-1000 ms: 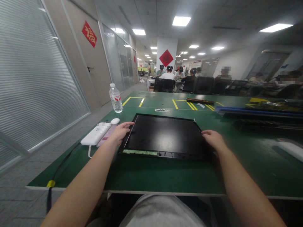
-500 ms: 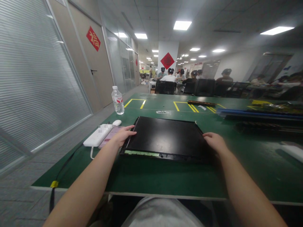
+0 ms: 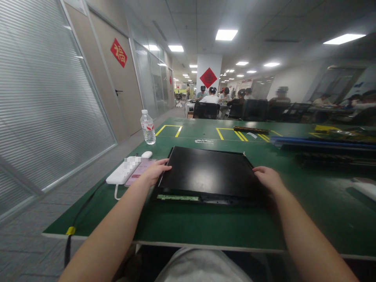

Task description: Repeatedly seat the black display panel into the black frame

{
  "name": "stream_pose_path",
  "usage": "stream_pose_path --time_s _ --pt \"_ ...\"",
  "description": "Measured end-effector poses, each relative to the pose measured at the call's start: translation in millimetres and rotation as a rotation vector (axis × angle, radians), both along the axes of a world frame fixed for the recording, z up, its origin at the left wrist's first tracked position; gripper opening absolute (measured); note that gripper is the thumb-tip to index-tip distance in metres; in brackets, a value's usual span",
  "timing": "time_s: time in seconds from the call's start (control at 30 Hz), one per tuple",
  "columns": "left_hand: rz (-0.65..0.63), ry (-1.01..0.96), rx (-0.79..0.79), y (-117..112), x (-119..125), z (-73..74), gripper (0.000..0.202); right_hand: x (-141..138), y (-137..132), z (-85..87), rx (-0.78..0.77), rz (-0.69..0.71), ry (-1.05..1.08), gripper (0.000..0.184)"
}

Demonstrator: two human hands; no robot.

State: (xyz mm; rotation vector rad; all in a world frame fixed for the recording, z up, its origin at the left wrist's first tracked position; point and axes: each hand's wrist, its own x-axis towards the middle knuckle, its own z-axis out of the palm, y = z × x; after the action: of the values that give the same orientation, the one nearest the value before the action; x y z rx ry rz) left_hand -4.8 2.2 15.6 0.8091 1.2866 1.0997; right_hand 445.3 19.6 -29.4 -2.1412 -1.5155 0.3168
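The black panel [image 3: 210, 170] is gripped edgewise by the left hand [image 3: 155, 172] at nine o'clock and the right hand [image 3: 268, 178] at three; it seems partly raised, not yet clear of the frame [image 3: 217, 200].

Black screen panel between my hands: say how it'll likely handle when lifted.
The black screen panel is likely stiff: its face looks flat, without visible sag. It may be fragile, being broad and thin-looking, with a green strip exposed along its near side. Its smooth face, which reflects light, could prove slippery.
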Motion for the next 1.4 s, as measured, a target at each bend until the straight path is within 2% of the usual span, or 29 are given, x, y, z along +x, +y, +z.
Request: stream_pose_path --time_s 0.2,0.43,0.6,0.9,1.03,1.17,1.4 --pt "-0.006 -0.055 0.028 1 -1 -0.4 0.057 -1 2 -5.2 0.035 0.003 0.025 0.033" --pt "0.025 -0.047 0.021 -2 2 3.1 0.066 1 7 -14.4 0.058 0.002 0.076 0.032" --pt "0.01 -0.064 0.02 -3 1 4.1 0.066 1 8 -14.3 0.043 0.024 0.075 0.034" --pt "-0.013 -0.098 0.046 5 -7 -8.2 0.066 -2 6 -10.9 0.018 0.018 0.101 0.037" --pt "-0.039 -0.114 0.103 8 -9 -12.0 0.056 1 9 -14.0 0.027 0.024 0.054 0.037" --pt "-0.021 -0.132 0.146 8 -5 -8.1 0.048 2 10 -16.3 0.044 0.027 0.039 0.036" --pt "-0.038 -0.191 0.222 2 1 2.1 0.054 -1 7 -9.2 0.011 0.002 0.055 0.042"
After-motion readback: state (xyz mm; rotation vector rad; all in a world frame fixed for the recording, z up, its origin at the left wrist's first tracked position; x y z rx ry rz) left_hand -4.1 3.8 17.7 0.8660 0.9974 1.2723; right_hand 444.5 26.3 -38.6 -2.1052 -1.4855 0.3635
